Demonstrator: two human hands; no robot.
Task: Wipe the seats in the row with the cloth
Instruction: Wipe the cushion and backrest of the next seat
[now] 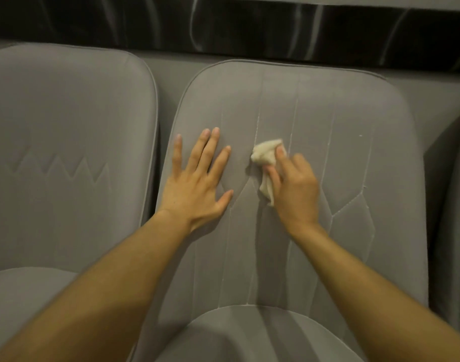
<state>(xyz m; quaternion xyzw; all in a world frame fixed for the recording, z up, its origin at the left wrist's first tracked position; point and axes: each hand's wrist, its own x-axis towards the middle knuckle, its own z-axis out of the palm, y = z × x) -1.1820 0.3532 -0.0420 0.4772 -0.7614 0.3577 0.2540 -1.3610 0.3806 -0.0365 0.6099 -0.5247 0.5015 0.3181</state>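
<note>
A grey upholstered seat (328, 131) fills the middle of the view, its backrest crossed by pale stitched seams. My right hand (295, 188) grips a small crumpled cream cloth (265, 155) and holds it against the backrest near the centre seam. My left hand (197, 184) lies flat on the same backrest to the left of the cloth, fingers spread and straight. The seat's cushion (262, 335) shows at the bottom between my forearms.
A second grey seat (67, 139) stands to the left, with a zigzag seam on its backrest. The edge of a third seat (458, 205) shows at the far right. A dark glossy ledge (249, 30) runs behind the row.
</note>
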